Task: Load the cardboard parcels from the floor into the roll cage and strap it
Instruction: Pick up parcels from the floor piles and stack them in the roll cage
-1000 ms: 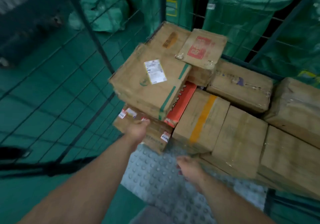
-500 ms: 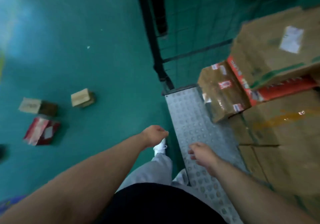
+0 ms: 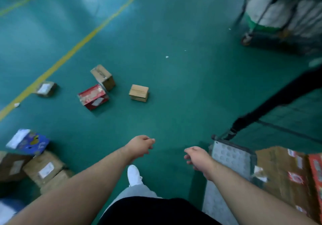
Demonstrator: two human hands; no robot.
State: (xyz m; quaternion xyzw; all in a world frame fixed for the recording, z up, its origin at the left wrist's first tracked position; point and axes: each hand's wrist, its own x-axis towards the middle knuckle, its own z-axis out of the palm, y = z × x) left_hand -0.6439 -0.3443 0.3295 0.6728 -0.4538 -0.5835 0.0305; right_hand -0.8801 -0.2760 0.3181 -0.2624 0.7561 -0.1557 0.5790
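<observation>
Parcels (image 3: 138,93) lie scattered well beyond empty left hand (image 3: 140,145).

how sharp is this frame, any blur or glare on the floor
Head view: caged parcels at the right edge smear with motion blur; head view: pale glare patches on the green floor up top; head view: the small brown box mid-floor is fairly sharp.

Nothing is reading legibly: white paper labels (image 3: 44,87) are showing on the small brown cardboard box (image 3: 51,92) at mid left, the red rectangular carton (image 3: 90,95) beside it and the brown cardboard parcels (image 3: 39,163) at lower left, their print blurring out.
</observation>
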